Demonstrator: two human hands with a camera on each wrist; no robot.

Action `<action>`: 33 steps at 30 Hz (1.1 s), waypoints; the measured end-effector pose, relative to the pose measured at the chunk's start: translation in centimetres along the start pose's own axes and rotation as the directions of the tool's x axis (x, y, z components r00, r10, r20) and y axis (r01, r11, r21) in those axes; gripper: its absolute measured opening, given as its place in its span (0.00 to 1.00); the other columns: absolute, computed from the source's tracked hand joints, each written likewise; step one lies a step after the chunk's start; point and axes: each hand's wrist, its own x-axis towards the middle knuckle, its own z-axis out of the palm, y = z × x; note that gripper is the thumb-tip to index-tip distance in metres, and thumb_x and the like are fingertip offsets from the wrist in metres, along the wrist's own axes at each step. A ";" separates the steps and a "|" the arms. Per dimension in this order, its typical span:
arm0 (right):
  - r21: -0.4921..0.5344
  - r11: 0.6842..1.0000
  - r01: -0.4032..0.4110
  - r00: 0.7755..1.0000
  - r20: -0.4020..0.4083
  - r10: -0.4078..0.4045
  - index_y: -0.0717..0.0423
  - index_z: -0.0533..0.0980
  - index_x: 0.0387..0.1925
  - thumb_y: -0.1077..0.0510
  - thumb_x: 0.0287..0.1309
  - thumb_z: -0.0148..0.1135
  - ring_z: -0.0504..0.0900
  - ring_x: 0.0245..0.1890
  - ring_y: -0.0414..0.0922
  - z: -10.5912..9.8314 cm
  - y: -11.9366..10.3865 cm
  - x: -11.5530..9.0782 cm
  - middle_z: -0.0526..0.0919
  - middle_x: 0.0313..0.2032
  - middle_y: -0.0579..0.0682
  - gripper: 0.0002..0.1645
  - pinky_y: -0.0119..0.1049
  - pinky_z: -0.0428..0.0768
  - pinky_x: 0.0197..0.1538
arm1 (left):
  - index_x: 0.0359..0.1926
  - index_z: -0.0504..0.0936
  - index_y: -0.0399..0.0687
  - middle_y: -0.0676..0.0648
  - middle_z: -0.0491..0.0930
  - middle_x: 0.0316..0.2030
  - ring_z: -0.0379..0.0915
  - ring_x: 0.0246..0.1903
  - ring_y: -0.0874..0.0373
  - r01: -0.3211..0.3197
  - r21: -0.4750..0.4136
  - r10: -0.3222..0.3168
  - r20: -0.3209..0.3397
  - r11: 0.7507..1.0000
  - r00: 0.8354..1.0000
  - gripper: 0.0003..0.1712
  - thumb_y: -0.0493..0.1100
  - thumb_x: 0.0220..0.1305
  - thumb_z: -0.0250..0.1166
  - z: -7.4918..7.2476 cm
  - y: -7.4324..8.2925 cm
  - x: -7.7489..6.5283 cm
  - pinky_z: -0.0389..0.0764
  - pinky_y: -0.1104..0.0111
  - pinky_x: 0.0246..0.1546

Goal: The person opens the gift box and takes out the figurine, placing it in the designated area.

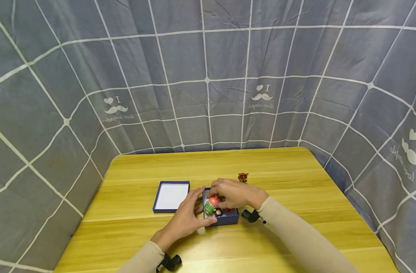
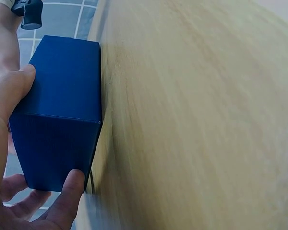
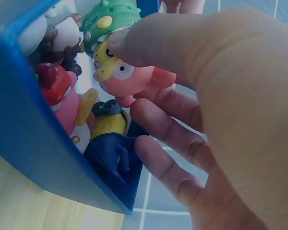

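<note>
1. On the wooden table with yellow grain (image 1: 133, 189), a shallow square blue lid with a white inside (image 1: 172, 196) lies left of the work, near the left hand (image 1: 185, 220).
2. A small orange-red figurine (image 1: 243, 177) stands beyond the right hand (image 1: 232, 193), apart from the box.
3. A grey curtain with a white grid (image 1: 180, 68) surrounds the table's far edge and sides.
4. The deep rectangular blue box (image 1: 225, 220) sits between the hands; the left hand grips it, thumb on the near wall, fingers by the far left corner.
5. Crowding its inside are a pink figurine with a red cap (image 3: 67, 110) and a yellow goggled figurine in blue (image 3: 108, 124).
6. The right hand's thumb and fingers are clamped on a pink figurine with a green spiky shell (image 3: 134, 85), at the box's mouth. The thumb presses near the shell's edge; whether the figurine touches its neighbours, I cannot tell.
</note>
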 end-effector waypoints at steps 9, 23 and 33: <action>0.021 1.000 -0.017 1.000 -0.017 0.017 0.52 0.91 0.64 0.57 0.78 0.77 0.87 0.54 0.44 -0.3 -0.3 -0.3 0.92 0.57 0.48 0.18 0.29 0.91 0.57 | 0.93 0.60 0.43 0.40 0.67 0.85 0.77 0.80 0.42 -0.003 0.046 0.004 -0.015 0.999 1.000 0.68 0.60 0.66 0.89 0.0 0.0 -0.2 0.90 0.57 0.75; 0.119 0.992 -0.040 0.998 -0.037 0.045 0.57 0.90 0.65 0.60 0.77 0.75 0.86 0.49 0.36 -1.0 -0.3 -0.7 0.90 0.59 0.51 0.19 0.28 0.93 0.53 | 0.93 0.59 0.42 0.39 0.66 0.86 0.77 0.80 0.40 0.008 0.011 -0.008 -0.006 1.000 1.000 0.68 0.57 0.67 0.89 -0.1 0.3 -0.1 0.90 0.58 0.74; 0.161 0.984 -0.072 0.994 -0.066 0.084 0.56 0.89 0.65 0.60 0.75 0.75 0.86 0.50 0.39 -1.3 -0.2 -1.5 0.88 0.59 0.50 0.21 0.32 0.93 0.55 | 0.93 0.59 0.42 0.38 0.66 0.86 0.76 0.80 0.39 0.015 0.005 -0.015 -0.004 1.000 1.000 0.68 0.56 0.66 0.90 0.1 0.4 -0.1 0.90 0.57 0.74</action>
